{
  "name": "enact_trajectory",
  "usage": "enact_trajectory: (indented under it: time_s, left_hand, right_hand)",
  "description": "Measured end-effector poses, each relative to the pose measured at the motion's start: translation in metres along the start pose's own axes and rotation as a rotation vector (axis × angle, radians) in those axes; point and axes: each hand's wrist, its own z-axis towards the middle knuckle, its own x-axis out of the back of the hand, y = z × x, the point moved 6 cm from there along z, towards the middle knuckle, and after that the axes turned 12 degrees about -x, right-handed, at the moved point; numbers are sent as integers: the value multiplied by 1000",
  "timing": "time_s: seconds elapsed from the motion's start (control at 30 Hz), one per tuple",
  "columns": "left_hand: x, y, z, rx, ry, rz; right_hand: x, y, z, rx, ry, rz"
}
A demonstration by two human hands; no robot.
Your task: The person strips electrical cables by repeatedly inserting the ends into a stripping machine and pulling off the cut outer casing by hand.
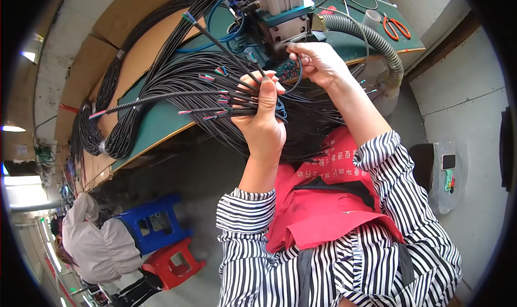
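Note:
My left hand [262, 110] is closed around several black braided cables [172, 94], thumb on top. Their stripped ends, with pink, blue and green wires, point left out of the fist. With its fingertips pinched, my right hand [318, 60] holds one black cable end at the front of a bench machine [283, 30]. That cable [298, 78] loops down from the right fingers toward the left hand. The very tip is hidden by the fingers and the machine. Below both hands, a large bundle of black cables [307, 121] hangs over the table edge.
More tied cable bundles [116, 137] lie along the green table [137, 143]. A ribbed grey hose [371, 32] runs right of the machine, near orange-handled pliers [396, 28] and a tape roll [371, 18]. A blue stool [156, 221], a red stool [175, 264] and another person [97, 242] are lower left.

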Motion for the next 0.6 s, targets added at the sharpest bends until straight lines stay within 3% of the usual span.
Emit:
enact_trajectory:
  time_s: [0.07, 0.1, 0.13, 0.27, 0.37, 0.43, 0.6]
  left_hand:
    - [0, 1, 0, -2, 4, 15]
    - [0, 2, 0, 1, 8, 24]
    - [1, 1, 0, 6, 12, 32]
    - [-4, 2, 2, -33, -97, 119]
    - [-7, 6, 1, 37, -72, 156]
    - [-2, 11, 1, 72, 15, 180]
    - [7, 17, 10, 138, -54, 126]
  right_hand:
    - [-1, -9, -15, 117, 159, -188]
    - [-7, -25, -37, 361, 250, -401]
    - [-14, -26, -55, 361, 247, -402]
    - [-57, -41, -117, 1093, 21, -659]
    - [-58, -36, -120, 1011, 10, -569]
    - [-49, -31, -111, 723, -10, -277]
    - [-54, -23, -111, 759, -86, -538]
